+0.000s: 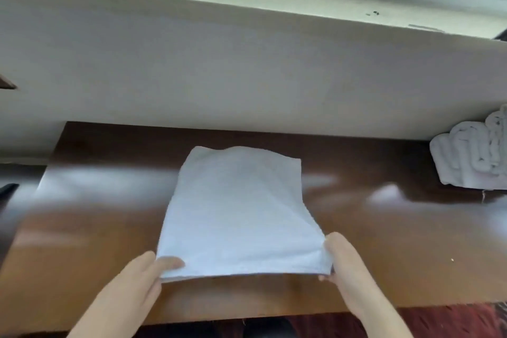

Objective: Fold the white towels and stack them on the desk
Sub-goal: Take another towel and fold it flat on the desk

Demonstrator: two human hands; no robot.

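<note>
A white towel [238,211], folded into a rectangle, lies flat in the middle of the brown wooden desk [384,241]. My left hand [142,277] pinches its near left corner, thumb on top. My right hand [345,266] grips the near right corner. The towel's near edge is lifted slightly off the desk between my hands. Its far edge rests on the wood.
A pile of white towels [472,156] sits at the far right of the desk against the pale wall [247,77]. The desk's front edge runs just below my hands, with red carpet [452,321] beneath. A dark object [8,188] shows at the left edge.
</note>
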